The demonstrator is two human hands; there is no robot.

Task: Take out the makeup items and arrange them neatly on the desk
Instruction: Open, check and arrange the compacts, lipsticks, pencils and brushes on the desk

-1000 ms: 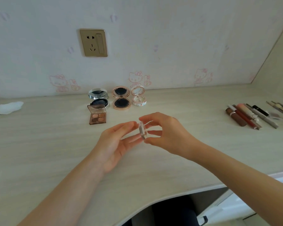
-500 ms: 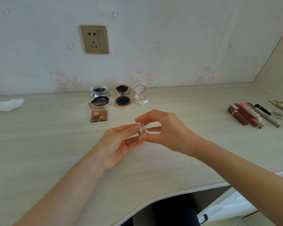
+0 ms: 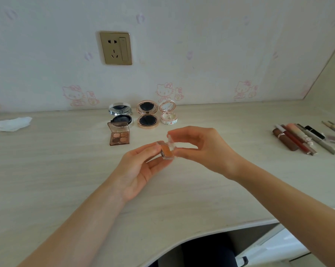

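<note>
Up and left of the hands, an open eyeshadow palette lies below three open round compacts. The left hand cradles a small clear eyeshadow case on half-curled fingertips, while the right hand pinches its lifted lid. Best support the base steadily, open the lid fully, then set it beside the palette, square with that row. Far right lie the lipsticks and pencils.

Landmark: eyeshadow palette. Tabletop is bare left of it up to the tissue, and in front of it. Behind it three open compacts block; far right, a row of tubes.
</note>
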